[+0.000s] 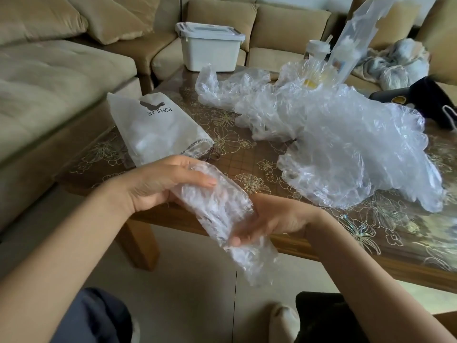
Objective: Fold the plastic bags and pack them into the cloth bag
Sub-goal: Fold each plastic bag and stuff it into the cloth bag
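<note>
I hold a clear plastic bag (217,209), flattened into a long crumpled strip, in front of the table edge. My left hand (158,184) grips its upper end with fingers over the top. My right hand (267,221) supports its middle from underneath, palm up; the lower end hangs loose. A white cloth bag (153,127) printed "POPULAR" lies on the table just beyond my left hand, its drawstring mouth toward me, partly filled. A large heap of loose clear plastic bags (346,144) covers the table's middle and right.
The wooden table (321,246) has a floral glass-like cover. A white lidded storage box (210,45) stands at its far edge. A dark object (420,97) lies at the far right. Beige sofas surround the table's left and back. My knees are below.
</note>
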